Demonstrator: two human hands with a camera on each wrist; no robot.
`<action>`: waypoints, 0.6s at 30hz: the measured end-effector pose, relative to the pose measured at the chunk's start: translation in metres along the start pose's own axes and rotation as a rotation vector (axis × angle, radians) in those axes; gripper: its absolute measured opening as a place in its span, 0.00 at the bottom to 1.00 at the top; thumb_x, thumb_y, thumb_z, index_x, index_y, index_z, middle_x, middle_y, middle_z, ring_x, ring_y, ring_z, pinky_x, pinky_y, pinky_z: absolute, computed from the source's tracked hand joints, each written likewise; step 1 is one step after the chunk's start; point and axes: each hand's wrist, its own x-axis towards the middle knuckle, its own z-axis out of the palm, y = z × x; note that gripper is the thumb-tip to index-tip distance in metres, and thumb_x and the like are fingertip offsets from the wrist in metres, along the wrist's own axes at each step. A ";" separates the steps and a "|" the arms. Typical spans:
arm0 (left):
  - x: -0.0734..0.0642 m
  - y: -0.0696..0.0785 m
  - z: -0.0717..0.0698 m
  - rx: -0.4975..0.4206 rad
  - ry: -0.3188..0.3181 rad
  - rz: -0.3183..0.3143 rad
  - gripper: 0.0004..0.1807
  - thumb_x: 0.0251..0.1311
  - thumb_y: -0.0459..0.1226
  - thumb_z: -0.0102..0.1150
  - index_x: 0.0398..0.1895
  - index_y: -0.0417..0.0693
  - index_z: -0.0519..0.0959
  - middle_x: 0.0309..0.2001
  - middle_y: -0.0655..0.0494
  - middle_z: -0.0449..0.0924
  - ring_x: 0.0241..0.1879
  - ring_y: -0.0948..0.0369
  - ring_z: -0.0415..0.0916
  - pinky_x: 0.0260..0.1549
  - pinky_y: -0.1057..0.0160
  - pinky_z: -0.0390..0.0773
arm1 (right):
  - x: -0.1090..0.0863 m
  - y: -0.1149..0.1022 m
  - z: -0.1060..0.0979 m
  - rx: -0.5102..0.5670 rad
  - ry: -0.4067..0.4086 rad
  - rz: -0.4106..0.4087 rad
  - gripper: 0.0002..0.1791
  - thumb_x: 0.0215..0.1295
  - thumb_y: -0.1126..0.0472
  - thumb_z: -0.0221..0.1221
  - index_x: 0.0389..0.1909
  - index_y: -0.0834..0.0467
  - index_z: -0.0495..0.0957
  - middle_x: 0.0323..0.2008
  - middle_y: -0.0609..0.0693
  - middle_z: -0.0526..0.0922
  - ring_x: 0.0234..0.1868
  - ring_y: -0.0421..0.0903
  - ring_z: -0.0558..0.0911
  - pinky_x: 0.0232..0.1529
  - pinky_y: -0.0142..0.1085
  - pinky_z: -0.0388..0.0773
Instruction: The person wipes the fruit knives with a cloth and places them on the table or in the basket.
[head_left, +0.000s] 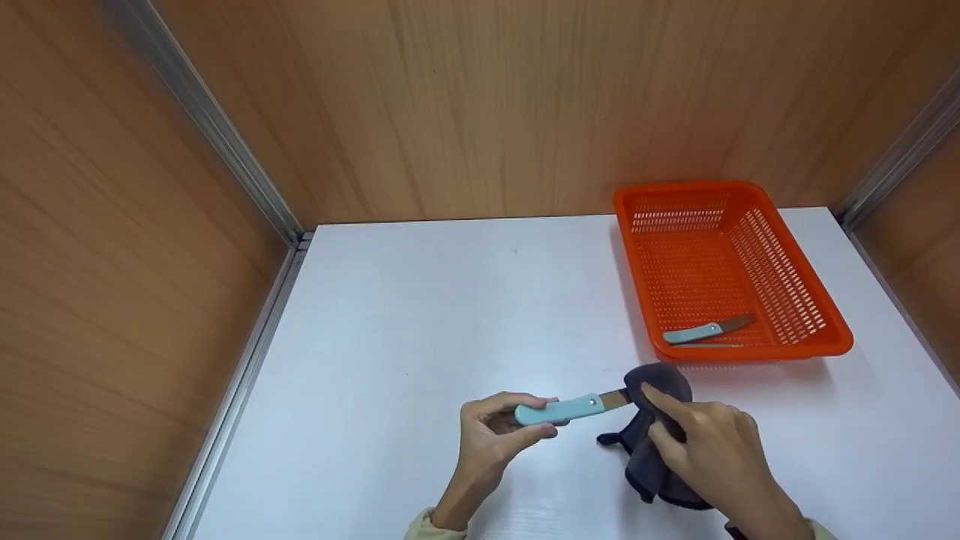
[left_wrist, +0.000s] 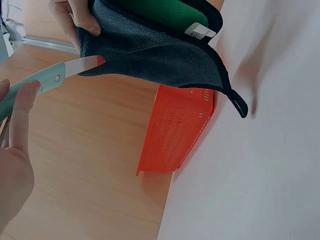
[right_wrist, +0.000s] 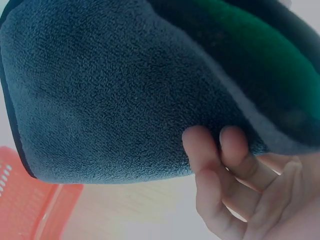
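Level above the table, a knife (head_left: 568, 408) with a light blue handle points its blade to the right. My left hand (head_left: 489, 442) grips the handle between thumb and fingers. The dark grey towel (head_left: 651, 471), with a green inner side (left_wrist: 161, 12) and a white label, hangs from my right hand (head_left: 716, 448), which pinches it near its upper edge. In the head view the towel covers the front of the blade (head_left: 616, 399). In the left wrist view the blade's tip shows a reddish reflection against the towel.
An orange plastic basket (head_left: 637, 262) with slotted sides stands at the back right of the white table (head_left: 420, 315). Inside its near end lies another knife (head_left: 694, 333) with a light blue handle. Wood-grain panels (head_left: 480, 112) with metal edging enclose the table.
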 end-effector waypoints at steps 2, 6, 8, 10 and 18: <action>-0.001 0.001 -0.001 -0.009 -0.002 0.006 0.13 0.49 0.23 0.66 0.39 0.26 0.79 0.40 0.34 0.81 0.34 0.42 0.82 0.33 0.48 0.83 | 0.000 0.001 0.000 0.002 -0.010 0.017 0.21 0.45 0.67 0.66 0.44 0.52 0.85 0.08 0.37 0.54 0.12 0.35 0.53 0.13 0.27 0.49; -0.004 0.001 -0.004 -0.015 0.009 0.007 0.13 0.49 0.22 0.65 0.39 0.26 0.78 0.39 0.33 0.81 0.34 0.42 0.82 0.33 0.48 0.83 | 0.000 0.003 0.001 0.004 -0.015 0.037 0.21 0.44 0.67 0.66 0.44 0.52 0.85 0.08 0.37 0.54 0.12 0.36 0.53 0.13 0.27 0.49; -0.005 0.002 -0.006 -0.024 0.010 0.021 0.12 0.50 0.21 0.63 0.39 0.25 0.78 0.39 0.33 0.81 0.33 0.42 0.83 0.31 0.48 0.84 | 0.000 0.005 0.002 0.005 -0.005 0.036 0.21 0.44 0.67 0.66 0.44 0.52 0.85 0.08 0.37 0.55 0.12 0.36 0.54 0.13 0.27 0.49; -0.005 0.003 -0.007 -0.042 0.005 0.041 0.12 0.50 0.20 0.62 0.40 0.23 0.77 0.39 0.33 0.81 0.33 0.42 0.83 0.30 0.47 0.83 | 0.000 0.007 0.002 0.008 0.003 0.042 0.21 0.44 0.67 0.66 0.44 0.52 0.85 0.08 0.37 0.55 0.12 0.36 0.54 0.13 0.27 0.50; -0.004 0.008 -0.012 -0.050 -0.001 0.078 0.13 0.52 0.19 0.59 0.42 0.20 0.75 0.39 0.32 0.81 0.32 0.43 0.83 0.27 0.46 0.83 | -0.004 0.020 0.000 0.050 0.003 0.137 0.21 0.46 0.69 0.65 0.45 0.55 0.84 0.08 0.39 0.59 0.12 0.38 0.58 0.12 0.28 0.51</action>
